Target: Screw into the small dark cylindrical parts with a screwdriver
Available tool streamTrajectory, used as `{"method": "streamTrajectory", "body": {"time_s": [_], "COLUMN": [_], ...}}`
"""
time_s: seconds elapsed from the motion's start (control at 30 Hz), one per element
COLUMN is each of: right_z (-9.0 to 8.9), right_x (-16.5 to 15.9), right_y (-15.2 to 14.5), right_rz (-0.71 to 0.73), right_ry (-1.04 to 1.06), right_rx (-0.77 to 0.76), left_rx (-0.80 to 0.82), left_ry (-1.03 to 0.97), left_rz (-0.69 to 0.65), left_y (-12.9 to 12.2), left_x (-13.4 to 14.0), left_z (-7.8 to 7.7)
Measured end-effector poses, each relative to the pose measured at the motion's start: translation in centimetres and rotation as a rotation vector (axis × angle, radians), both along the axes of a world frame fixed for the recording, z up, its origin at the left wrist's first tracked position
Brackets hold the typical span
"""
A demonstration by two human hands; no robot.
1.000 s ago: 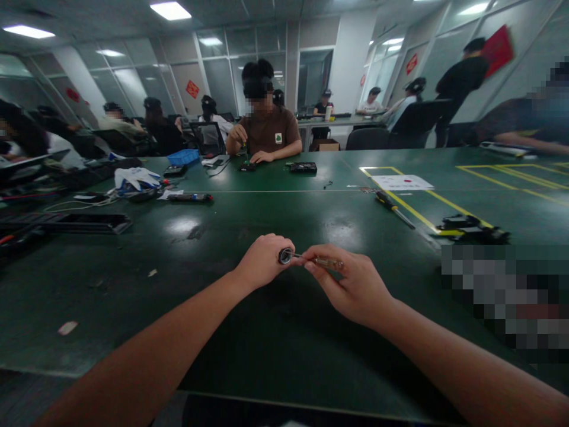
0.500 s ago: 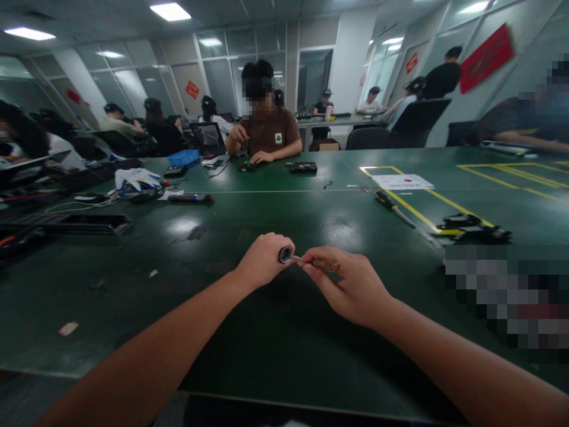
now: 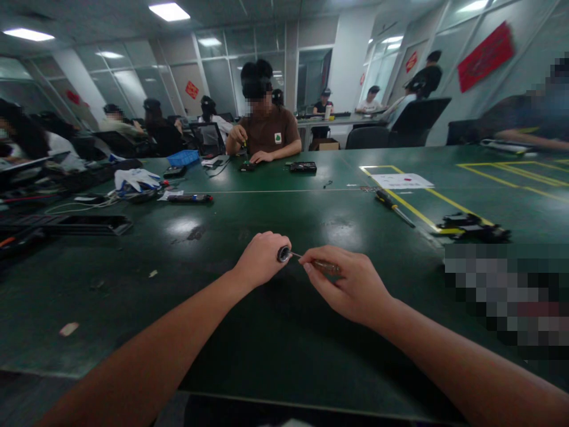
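Two bare hands are above the green table (image 3: 275, 213), over its near half, midway along the near edge. The left hand (image 3: 263, 258) is closed around one dark round part (image 3: 283, 254), whose ringed open end faces the right hand (image 3: 349, 281). That right hand grips one small screwdriver (image 3: 328, 267) by its clear amber handle, thumb and forefinger pinching near the shaft. The thin shaft points at the ring; whether its tip touches the part cannot be told. The fingers hide most of the part and some of the handle.

A second screwdriver (image 3: 394, 207), with a black and yellow handle, lies toward the right, beside one white sheet (image 3: 402, 181) whose print is unreadable. Closer to the near edge, one cluster of black parts (image 3: 473, 228) lies across yellow tape, too dark to count piece by piece. Two paper scraps, one larger (image 3: 69, 329) and one smaller (image 3: 153, 273), lie left of the hands. Toward the left are one dark cylindrical tool (image 3: 191, 198), a bunch of white gloves (image 3: 137, 180), their number unclear, and one long black tray (image 3: 95, 224), partly cut off. At the far edge, one co-worker (image 3: 271, 131) holds a tool too small to make out.
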State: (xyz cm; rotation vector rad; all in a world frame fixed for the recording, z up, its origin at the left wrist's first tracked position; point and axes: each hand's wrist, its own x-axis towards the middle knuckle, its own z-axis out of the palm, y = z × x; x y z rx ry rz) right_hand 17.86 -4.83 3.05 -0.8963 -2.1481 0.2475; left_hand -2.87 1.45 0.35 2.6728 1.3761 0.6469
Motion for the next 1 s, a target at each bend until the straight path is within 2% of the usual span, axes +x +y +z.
{"method": "streamTrajectory", "body": {"time_s": [0.53,0.73,1.0], "right_z": [-0.05,0.11,0.07], "right_x": [-0.1,-0.04,-0.1], "right_y": [0.33,0.33,0.44], "right_rz": [0.092,0.067,0.105], "right_ry": [-0.063,-0.095,-0.115], "right_rx": [-0.052,-0.082,-0.111], "left_rx": [0.024,0.023,0.05], "left_ry": [0.053,0.047,0.084], "left_rz": [-0.01,-0.007,-0.008], "left_y": [0.1,0.08,0.15], "left_x": [-0.34,-0.44,-0.5], "left_z": [-0.02,0.01,0.05]}}
